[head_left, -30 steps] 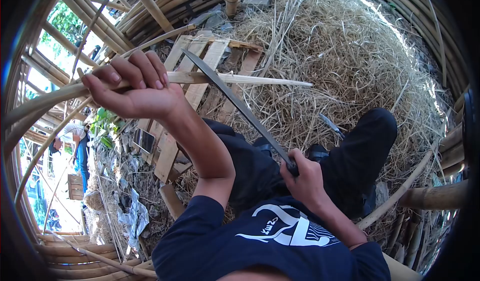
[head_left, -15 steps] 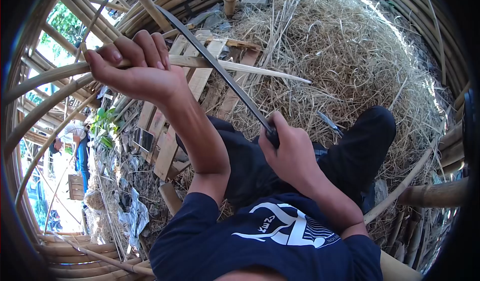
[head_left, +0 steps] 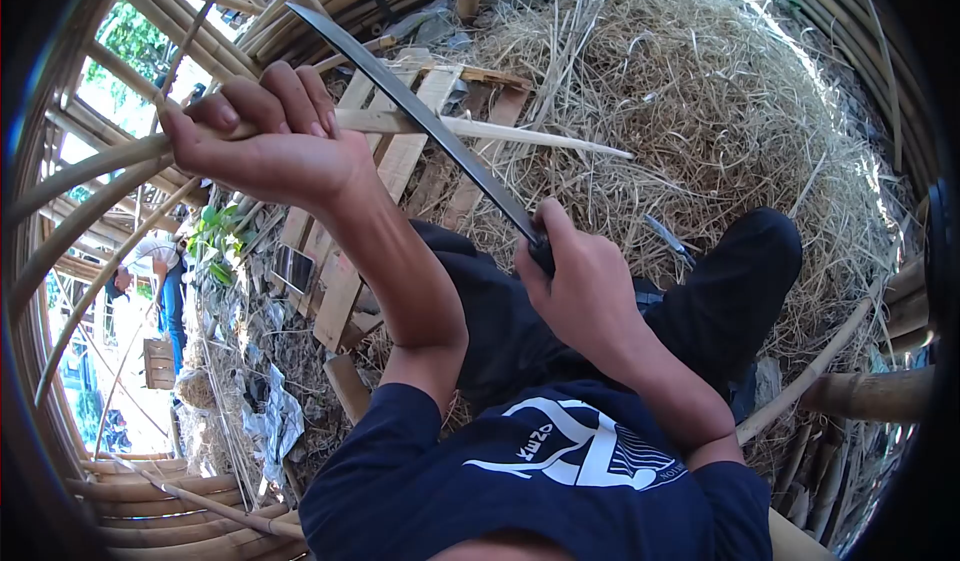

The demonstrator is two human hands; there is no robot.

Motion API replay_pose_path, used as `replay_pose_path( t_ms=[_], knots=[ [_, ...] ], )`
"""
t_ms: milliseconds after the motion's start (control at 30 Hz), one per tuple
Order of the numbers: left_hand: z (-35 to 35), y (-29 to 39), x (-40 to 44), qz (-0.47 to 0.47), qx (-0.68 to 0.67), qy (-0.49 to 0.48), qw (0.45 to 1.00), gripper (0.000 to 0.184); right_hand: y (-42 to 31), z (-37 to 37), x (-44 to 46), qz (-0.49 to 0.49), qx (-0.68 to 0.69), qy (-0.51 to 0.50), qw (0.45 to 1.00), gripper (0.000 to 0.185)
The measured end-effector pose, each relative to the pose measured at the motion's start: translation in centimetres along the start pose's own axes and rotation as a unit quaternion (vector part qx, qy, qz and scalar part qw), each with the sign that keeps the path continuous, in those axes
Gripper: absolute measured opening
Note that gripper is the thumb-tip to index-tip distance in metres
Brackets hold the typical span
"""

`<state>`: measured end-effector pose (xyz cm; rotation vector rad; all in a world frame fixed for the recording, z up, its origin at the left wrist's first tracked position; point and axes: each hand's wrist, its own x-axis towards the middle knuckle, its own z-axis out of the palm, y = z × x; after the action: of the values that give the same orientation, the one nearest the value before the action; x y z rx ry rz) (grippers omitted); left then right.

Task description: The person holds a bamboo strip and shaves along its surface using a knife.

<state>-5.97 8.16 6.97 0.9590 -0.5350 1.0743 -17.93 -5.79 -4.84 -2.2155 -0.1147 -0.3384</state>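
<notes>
Heap of dry bamboo shavings point(head_left: 720, 91), spread beside a slatted wooden pallet point(head_left: 340, 296). Above the pallet extends a split bamboo strip point(head_left: 540, 138), its pale, tapered end pointing toward the heap. A long-bladed machete point(head_left: 432, 124) crosses the strip diagonally, apparently touching it. The left hand point(head_left: 265, 146) is clamped on the strip; the right hand point(head_left: 590, 281), on the machete's dark handle. A slim metal tool point(head_left: 667, 238) lies on the shavings near the right knee.

Fisheye view — edges bowed and black, daylight glaring in at left
</notes>
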Motion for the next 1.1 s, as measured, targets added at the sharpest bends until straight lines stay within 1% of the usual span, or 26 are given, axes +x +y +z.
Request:
replay_pose_path(
  t_ms=[33, 100, 133, 167, 233, 267, 300, 367, 433, 500, 567, 633, 667, 700, 767, 833, 900, 967, 1033, 1067, 1100],
  knots=[
    [-0.1, 0.0, 0.1, 0.005, -0.003, -0.001, 1.000, 0.041, 0.4, 0.1, -0.5, -0.004, 0.001, 0.004, 1.000, 0.016],
    [-0.1, 0.0, 0.4, -0.001, 0.022, 0.032, 0.999, 0.042, 1.8, -0.1, -2.2, 0.002, -0.013, -0.022, 1.000, 0.025],
    [0.1, -0.4, 0.5, 0.017, 0.066, 0.055, 0.996, 0.042, 2.4, -0.2, -3.2, 0.022, -0.003, -0.033, 0.999, 0.025],
    [0.1, -0.4, 0.5, 0.021, 0.065, 0.057, 0.996, 0.042, 2.6, -0.5, -3.9, 0.018, -0.004, -0.034, 0.999, 0.025],
    [0.4, -0.4, 0.3, -0.013, 0.014, 0.046, 0.999, 0.041, 2.8, -1.0, -4.8, 0.039, -0.013, -0.025, 0.999, 0.023],
    [0.7, -0.4, 0.2, 0.000, 0.033, 0.026, 0.999, 0.040, 2.6, -1.1, -4.8, 0.045, -0.012, -0.024, 0.999, 0.023],
    [0.9, -0.3, 0.0, -0.008, 0.035, 0.024, 0.999, 0.040, 2.2, -1.3, -4.5, 0.044, -0.013, -0.022, 0.999, 0.022],
    [1.5, -0.1, -0.2, 0.003, 0.014, 0.002, 1.000, 0.041, 1.3, -1.6, -3.0, 0.043, -0.015, -0.015, 0.999, 0.021],
    [2.1, 0.5, -0.8, -0.002, 0.003, -0.014, 1.000, 0.041, 0.3, -1.4, -1.0, 0.018, -0.002, 0.004, 1.000, 0.021],
    [2.7, 1.0, -1.0, -0.001, 0.004, -0.015, 1.000, 0.042, 0.2, -1.6, 0.5, 0.013, 0.000, 0.008, 1.000, 0.021],
    [2.6, 0.9, -0.5, 0.002, 0.000, -0.018, 1.000, 0.042, 0.5, -1.6, 0.5, 0.000, 0.004, 0.014, 1.000, 0.021],
    [2.5, 0.6, -0.1, -0.005, 0.018, 0.009, 1.000, 0.042, 2.3, -1.4, -1.0, 0.019, 0.033, 0.008, 0.999, 0.020],
    [2.4, 0.2, 0.3, -0.013, 0.029, 0.027, 0.999, 0.042, 3.3, -1.1, -2.3, 0.055, 0.040, -0.003, 0.998, 0.019],
    [2.2, 0.1, 0.3, -0.008, 0.025, 0.030, 0.999, 0.042, 4.1, -0.8, -3.1, 0.049, 0.037, -0.002, 0.998, 0.019],
    [2.2, 0.3, -0.2, -0.014, 0.016, 0.021, 1.000, 0.041, 4.5, -0.6, -3.8, 0.097, 0.065, -0.012, 0.993, 0.018],
    [2.3, 0.8, -0.7, -0.031, 0.011, 0.004, 0.999, 0.041, 4.0, -0.9, -3.0, 0.094, 0.058, -0.003, 0.994, 0.019],
    [3.1, 1.4, -1.2, -0.019, 0.011, 0.008, 1.000, 0.042, 3.2, -1.3, -0.9, 0.052, 0.049, 0.008, 0.997, 0.020],
    [3.5, 1.8, -1.7, -0.010, 0.012, -0.006, 1.000, 0.042, 2.5, -1.3, 0.9, 0.048, 0.029, 0.009, 0.998, 0.020],
    [3.4, 1.8, -1.3, -0.011, 0.026, 0.009, 1.000, 0.043, 2.8, -1.0, 0.6, 0.041, 0.009, 0.006, 0.999, 0.021],
    [3.0, 1.8, -1.1, 0.002, 0.009, -0.004, 1.000, 0.044, 3.7, -0.6, 0.1, 0.037, 0.008, 0.013, 0.999, 0.021],
    [2.8, 1.9, -1.0, -0.018, 0.021, 0.013, 1.000, 0.045, 4.6, -0.4, -0.5, 0.031, 0.008, 0.020, 0.999, 0.022]
  ],
)
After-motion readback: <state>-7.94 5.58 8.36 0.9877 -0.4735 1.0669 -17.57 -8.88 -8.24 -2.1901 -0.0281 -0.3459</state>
